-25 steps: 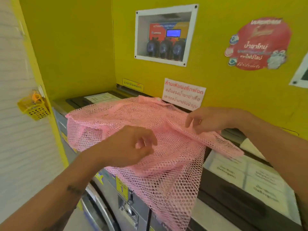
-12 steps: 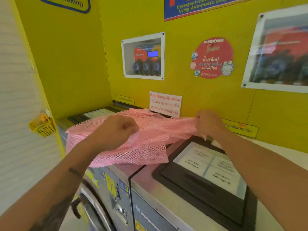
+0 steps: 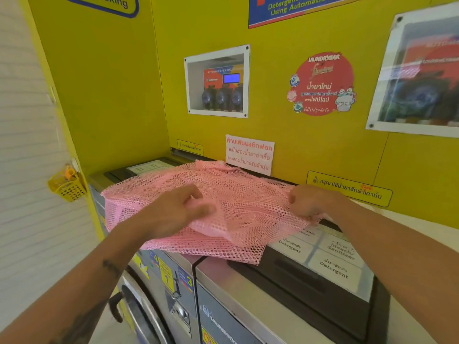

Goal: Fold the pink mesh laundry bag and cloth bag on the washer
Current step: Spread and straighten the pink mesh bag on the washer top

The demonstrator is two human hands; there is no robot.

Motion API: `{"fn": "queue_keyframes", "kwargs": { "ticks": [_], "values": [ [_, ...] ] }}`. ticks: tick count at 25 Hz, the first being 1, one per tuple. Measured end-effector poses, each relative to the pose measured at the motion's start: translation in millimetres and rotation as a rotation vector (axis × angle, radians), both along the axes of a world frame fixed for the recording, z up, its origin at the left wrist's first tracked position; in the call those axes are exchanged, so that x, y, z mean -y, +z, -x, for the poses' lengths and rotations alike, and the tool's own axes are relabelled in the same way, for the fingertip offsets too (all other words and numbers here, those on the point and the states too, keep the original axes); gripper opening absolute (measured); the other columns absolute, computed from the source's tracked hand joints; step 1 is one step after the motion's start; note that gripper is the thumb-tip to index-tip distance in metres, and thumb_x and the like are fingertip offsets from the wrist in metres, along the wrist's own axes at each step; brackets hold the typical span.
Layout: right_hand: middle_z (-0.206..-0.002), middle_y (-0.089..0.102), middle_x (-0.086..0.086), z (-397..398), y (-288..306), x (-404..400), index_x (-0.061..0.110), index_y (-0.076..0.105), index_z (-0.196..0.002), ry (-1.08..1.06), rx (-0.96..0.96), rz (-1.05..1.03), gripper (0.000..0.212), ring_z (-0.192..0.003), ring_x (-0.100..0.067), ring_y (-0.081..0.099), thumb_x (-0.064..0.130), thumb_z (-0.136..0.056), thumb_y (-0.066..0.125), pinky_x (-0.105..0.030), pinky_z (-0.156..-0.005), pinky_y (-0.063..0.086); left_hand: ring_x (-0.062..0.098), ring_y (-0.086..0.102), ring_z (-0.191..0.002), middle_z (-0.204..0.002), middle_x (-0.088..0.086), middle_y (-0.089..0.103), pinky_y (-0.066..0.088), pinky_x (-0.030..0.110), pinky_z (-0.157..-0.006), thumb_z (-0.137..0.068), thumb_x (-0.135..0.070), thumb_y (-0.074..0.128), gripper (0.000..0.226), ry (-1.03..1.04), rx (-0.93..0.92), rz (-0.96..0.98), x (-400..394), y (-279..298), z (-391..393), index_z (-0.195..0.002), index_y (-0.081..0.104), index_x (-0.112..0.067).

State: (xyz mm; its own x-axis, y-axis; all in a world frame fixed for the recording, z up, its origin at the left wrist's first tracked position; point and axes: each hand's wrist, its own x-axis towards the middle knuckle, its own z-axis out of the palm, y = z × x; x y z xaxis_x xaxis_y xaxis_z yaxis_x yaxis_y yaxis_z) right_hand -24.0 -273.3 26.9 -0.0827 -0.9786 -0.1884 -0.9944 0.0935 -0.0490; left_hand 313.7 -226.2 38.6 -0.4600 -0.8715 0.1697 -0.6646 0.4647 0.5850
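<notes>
The pink mesh laundry bag [image 3: 238,202] lies spread across the top of the left washer [image 3: 173,266], its right corner reaching over the neighbouring washer's black lid [image 3: 305,281]. My left hand [image 3: 173,209] rests on the bag's middle with fingers pinching the mesh. My right hand [image 3: 313,202] grips the bag's right edge near the yellow back wall. A denser pink layer shows through the mesh under my left hand; I cannot tell if it is the cloth bag.
Yellow wall panels [image 3: 285,150] rise right behind the washers, with a white paper notice [image 3: 249,153] just above the bag. A small yellow basket [image 3: 67,183] hangs on the left wall. The left washer's round door [image 3: 139,316] faces down front.
The bag's hanging front part has been drawn up onto the washer top. Both hands moved apart, the right one out to the bag's right edge. The camera tilted up.
</notes>
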Motion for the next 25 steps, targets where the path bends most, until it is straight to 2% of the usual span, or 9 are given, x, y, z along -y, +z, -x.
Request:
{"fn": "queue_keyframes", "kwargs": {
  "ticks": [3,5,7,10,14,18,20,22,25],
  "values": [
    [-0.087,0.073,-0.013,2,-11,8,0.008,0.070,-0.090,-0.090,-0.012,0.141,0.010,-0.078,-0.028,0.071,0.009,-0.084,0.062,-0.037,-0.065,0.060,0.010,0.057,-0.089,-0.097,-0.013,0.058,0.047,0.033,-0.076,-0.084,-0.052,0.057,0.015,-0.082,0.341,-0.111,-3,-13,6,-0.083,0.053,-0.038],
    [-0.080,0.066,-0.007,3,-6,18,0.009,0.063,-0.089,-0.167,0.012,0.491,0.003,-0.071,-0.024,0.063,0.007,-0.086,0.064,-0.035,-0.058,0.053,0.016,0.056,-0.092,-0.098,-0.009,0.056,0.050,0.038,-0.084,-0.089,-0.038,0.056,0.010,-0.025,0.394,0.050,3,-20,9,-0.080,0.054,-0.036],
    [-0.086,0.060,-0.007,1,11,26,0.009,0.056,-0.096,-0.251,0.236,0.713,0.013,-0.071,-0.021,0.054,0.004,-0.087,0.063,-0.032,-0.053,0.041,0.019,0.053,-0.088,-0.092,-0.004,0.052,0.050,0.040,-0.080,-0.092,-0.032,0.052,0.008,0.083,0.329,0.364,3,-22,14,-0.085,0.055,-0.031],
    [-0.102,0.058,-0.013,-8,27,27,0.008,0.051,-0.115,-0.262,0.573,0.535,0.030,-0.077,-0.017,0.049,0.002,-0.086,0.058,-0.032,-0.056,0.037,0.014,0.051,-0.077,-0.079,-0.008,0.050,0.044,0.033,-0.067,-0.089,-0.039,0.050,0.015,-0.046,0.105,0.538,-16,-22,37,-0.089,0.059,-0.028],
    [-0.117,0.063,-0.016,-29,31,2,0.006,0.059,-0.121,-0.100,0.132,0.178,0.034,-0.097,-0.027,0.061,0.015,-0.089,0.055,-0.037,-0.074,0.051,0.013,0.049,-0.089,-0.090,-0.011,0.047,0.044,0.036,-0.079,-0.080,-0.063,0.055,0.037,-0.194,0.348,0.241,-40,-36,78,-0.103,0.059,-0.034],
    [-0.121,0.052,-0.007,-44,33,-25,0.015,0.043,-0.134,0.055,-0.005,0.313,0.052,-0.098,-0.023,0.051,0.019,-0.085,0.060,-0.033,-0.071,0.045,0.023,0.055,-0.095,-0.096,-0.002,0.057,0.049,0.038,-0.080,-0.085,-0.027,0.063,0.008,-0.137,0.361,0.196,-18,-37,81,-0.092,0.059,-0.027],
    [-0.129,0.048,-0.004,-52,31,-35,0.019,0.043,-0.136,0.176,0.068,0.244,0.054,-0.109,-0.023,0.050,0.014,-0.085,0.060,-0.034,-0.080,0.048,0.024,0.059,-0.092,-0.091,-0.003,0.061,0.050,0.034,-0.078,-0.088,-0.015,0.057,0.016,-0.127,0.275,0.174,-13,-25,76,-0.085,0.057,-0.030],
    [-0.132,0.047,-0.003,-61,21,-40,0.021,0.046,-0.137,0.286,0.074,0.053,0.053,-0.120,-0.025,0.050,0.012,-0.086,0.059,-0.036,-0.088,0.049,0.021,0.061,-0.092,-0.098,-0.003,0.062,0.049,0.032,-0.080,-0.091,-0.007,0.049,0.025,-0.104,0.143,0.130,-9,-7,65,-0.099,0.062,-0.028],
    [-0.134,0.055,-0.008,-63,4,-39,0.014,0.052,-0.134,0.262,0.053,-0.014,0.045,-0.120,-0.029,0.054,0.013,-0.088,0.055,-0.040,-0.097,0.049,0.021,0.057,-0.067,-0.088,0.000,0.062,0.044,0.030,-0.059,-0.091,0.002,0.039,0.037,-0.012,0.007,0.159,-3,14,50,-0.107,0.056,-0.027]
  ]
}}
